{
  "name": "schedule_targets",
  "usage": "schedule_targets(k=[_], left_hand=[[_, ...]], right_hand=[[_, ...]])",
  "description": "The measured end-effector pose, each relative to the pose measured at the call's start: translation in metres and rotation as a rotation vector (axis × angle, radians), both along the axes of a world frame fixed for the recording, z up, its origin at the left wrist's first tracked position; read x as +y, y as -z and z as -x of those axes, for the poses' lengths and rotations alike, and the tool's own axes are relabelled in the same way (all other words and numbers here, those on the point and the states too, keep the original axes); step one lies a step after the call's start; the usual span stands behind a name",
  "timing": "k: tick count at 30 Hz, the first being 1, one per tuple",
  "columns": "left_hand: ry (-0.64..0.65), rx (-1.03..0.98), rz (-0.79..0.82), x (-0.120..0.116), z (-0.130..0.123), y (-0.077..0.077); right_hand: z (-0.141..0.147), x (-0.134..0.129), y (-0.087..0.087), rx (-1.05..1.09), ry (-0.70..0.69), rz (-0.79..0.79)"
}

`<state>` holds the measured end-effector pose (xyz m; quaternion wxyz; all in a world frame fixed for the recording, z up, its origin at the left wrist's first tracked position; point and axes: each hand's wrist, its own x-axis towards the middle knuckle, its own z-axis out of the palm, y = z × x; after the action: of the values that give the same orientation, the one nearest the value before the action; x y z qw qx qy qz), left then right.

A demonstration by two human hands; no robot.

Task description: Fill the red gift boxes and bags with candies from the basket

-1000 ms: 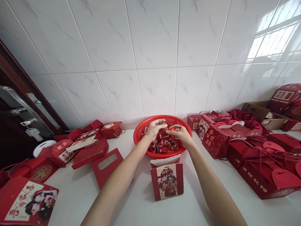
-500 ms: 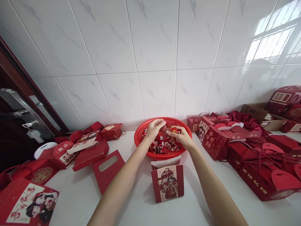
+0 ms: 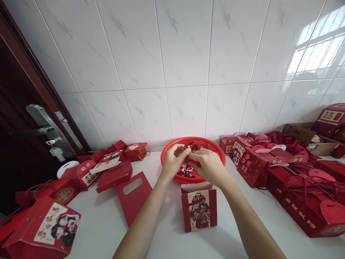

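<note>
A red plastic basket (image 3: 165,169) stands against the wall with red-wrapped candies (image 3: 190,172) in it. Over its middle my left hand (image 3: 174,161) is closed, thumb and fingertips pinched together round something red, mostly covered by the fingers. Right beside it my right hand (image 3: 208,164) is closed too, its fingers curled over red wrapped candy and meeting the left fingertips. Just in front of the basket, between my forearms, a red gift box (image 3: 198,208) with a printed couple stands upright, its top flaps parted.
Red boxes (image 3: 113,176) and a flat red piece with a handle slot (image 3: 134,198) lie on the left. More red boxes (image 3: 302,205) crowd the right, near a brown carton (image 3: 299,132). A dark door (image 3: 24,90) with keys in its lock is at far left.
My hands have come together over the basket, the right one turning palm down and moving inward. The whole view has shifted slightly, so things appear farther right.
</note>
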<state>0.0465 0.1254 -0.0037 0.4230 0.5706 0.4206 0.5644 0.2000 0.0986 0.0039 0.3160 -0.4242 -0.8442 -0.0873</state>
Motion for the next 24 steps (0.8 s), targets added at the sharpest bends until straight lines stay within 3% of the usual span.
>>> schedule_targets(k=[4, 9, 14, 19, 24], left_hand=[[-0.052, 0.081, -0.090, 0.003, 0.004, 0.007], [0.038, -0.063, -0.155, 0.003, 0.005, 0.008], [-0.109, -0.146, -0.301, 0.000, 0.002, 0.005], [-0.178, -0.169, -0.378, -0.006, -0.001, 0.001], [-0.067, -0.245, -0.296, -0.013, 0.000, -0.002]], right_hand=[[-0.001, -0.004, -0.002, 0.063, -0.095, 0.036], [-0.005, -0.008, -0.007, 0.449, -0.285, 0.287], [-0.007, 0.000, -0.006, 0.819, -0.194, 0.289], [-0.007, 0.001, -0.007, 0.846, -0.240, 0.522], [-0.014, -0.003, -0.013, 0.904, -0.270, 0.559]])
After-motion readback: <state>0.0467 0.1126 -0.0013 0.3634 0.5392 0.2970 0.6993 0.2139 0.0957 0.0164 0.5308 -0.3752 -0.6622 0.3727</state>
